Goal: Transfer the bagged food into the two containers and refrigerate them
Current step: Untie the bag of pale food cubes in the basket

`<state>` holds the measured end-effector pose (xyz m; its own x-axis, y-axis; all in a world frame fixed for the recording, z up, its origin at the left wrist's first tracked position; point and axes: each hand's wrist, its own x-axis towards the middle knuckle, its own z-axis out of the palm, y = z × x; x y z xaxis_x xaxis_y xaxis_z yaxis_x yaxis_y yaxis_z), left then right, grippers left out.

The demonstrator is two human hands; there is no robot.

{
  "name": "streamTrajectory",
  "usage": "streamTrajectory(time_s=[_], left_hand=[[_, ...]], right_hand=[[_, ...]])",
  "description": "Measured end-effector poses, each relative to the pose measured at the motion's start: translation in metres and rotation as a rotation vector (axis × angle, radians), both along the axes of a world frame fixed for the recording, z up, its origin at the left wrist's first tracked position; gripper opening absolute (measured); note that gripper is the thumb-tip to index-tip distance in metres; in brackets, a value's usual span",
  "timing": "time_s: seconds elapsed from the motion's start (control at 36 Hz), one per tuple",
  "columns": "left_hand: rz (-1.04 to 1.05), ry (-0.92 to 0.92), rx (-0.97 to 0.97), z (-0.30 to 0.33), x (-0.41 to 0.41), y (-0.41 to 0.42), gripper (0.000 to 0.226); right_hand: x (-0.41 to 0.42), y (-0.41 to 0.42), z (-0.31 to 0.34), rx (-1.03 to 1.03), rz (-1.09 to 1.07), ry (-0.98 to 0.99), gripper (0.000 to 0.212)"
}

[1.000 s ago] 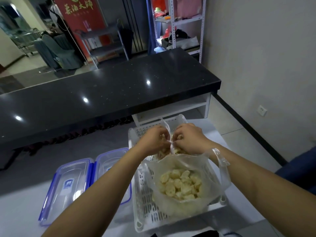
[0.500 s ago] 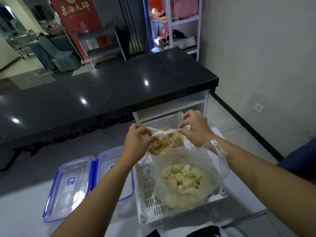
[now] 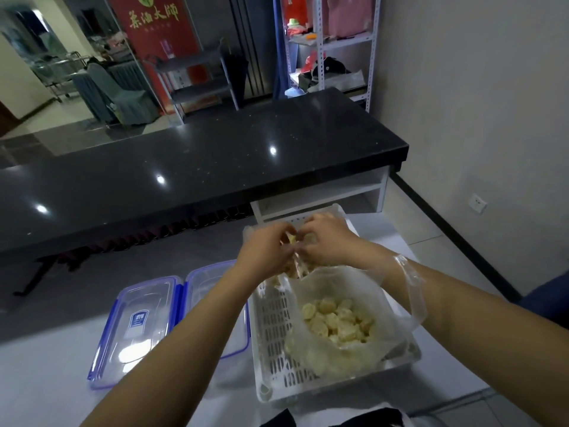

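White basket (image 3: 271, 328) edge adjoins blue-rimmed containers (image 3: 135, 328); hands (image 3: 295, 245) pinch bag (image 3: 295, 266).

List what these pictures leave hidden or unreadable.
- Far bag, head view: both hands cover its top; whether its knot is undone cannot be told.
- Fingers of the left hand and right hand: blurred and overlapping; the exact pinch is unclear.
- Right container: the left forearm crosses it.
- Label on the left container: too small to read.
- Dark item at the bottom edge: cut off.
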<state>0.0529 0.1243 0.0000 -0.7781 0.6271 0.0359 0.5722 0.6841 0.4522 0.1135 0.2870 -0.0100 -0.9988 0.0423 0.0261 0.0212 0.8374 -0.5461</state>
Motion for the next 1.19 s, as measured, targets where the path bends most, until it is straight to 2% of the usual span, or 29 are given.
streamTrajectory(time_s=[0.06, 0.14, 0.28, 0.42, 0.56, 0.69, 0.83, 0.94, 1.06, 1.14, 1.19], left_hand=[[-0.032, 0.003, -0.024, 0.004, -0.002, 0.002, 0.017], [-0.076, 0.038, 0.009, 0.006, -0.008, -0.003, 0.017], [0.096, -0.002, 0.236, 0.004, -0.02, -0.027, 0.027], [0.226, -0.194, 0.461, 0.003, -0.018, -0.042, 0.029], [0.245, -0.133, 0.531, 0.009, -0.008, -0.039, 0.035], [0.138, -0.023, 0.424, 0.022, -0.001, -0.029, 0.039], [-0.006, -0.04, 0.367, 0.03, 0.001, -0.015, 0.024], [0.029, 0.038, 0.491, 0.032, -0.002, -0.013, 0.015], [0.18, -0.051, 0.747, 0.041, -0.013, -0.024, 0.022], [0.264, -0.168, 0.835, 0.05, -0.023, -0.037, 0.024], [0.236, -0.296, 0.845, 0.053, -0.024, -0.043, 0.025]], right_hand=[[-0.004, -0.004, 0.001, 0.006, 0.032, -0.009, 0.008], [0.0, -0.002, 0.006, -0.163, 0.08, -0.027, 0.015], [0.023, 0.024, 0.018, -0.412, 0.06, -0.069, 0.018], [0.039, 0.039, 0.019, -0.491, -0.011, -0.085, 0.013], [0.038, 0.033, 0.02, -0.577, -0.089, 0.026, 0.027], [0.032, 0.025, 0.024, -0.575, -0.101, 0.091, 0.019], [0.026, 0.01, 0.04, -0.608, -0.048, -0.039, 0.013], [0.029, 0.009, 0.055, -0.65, 0.04, -0.09, 0.014], [0.041, 0.026, 0.061, -0.672, 0.05, -0.126, 0.013], [0.047, 0.043, 0.058, -0.597, -0.111, 0.013, 0.005], [0.049, 0.051, 0.054, -0.562, -0.188, 0.14, 0.015]])
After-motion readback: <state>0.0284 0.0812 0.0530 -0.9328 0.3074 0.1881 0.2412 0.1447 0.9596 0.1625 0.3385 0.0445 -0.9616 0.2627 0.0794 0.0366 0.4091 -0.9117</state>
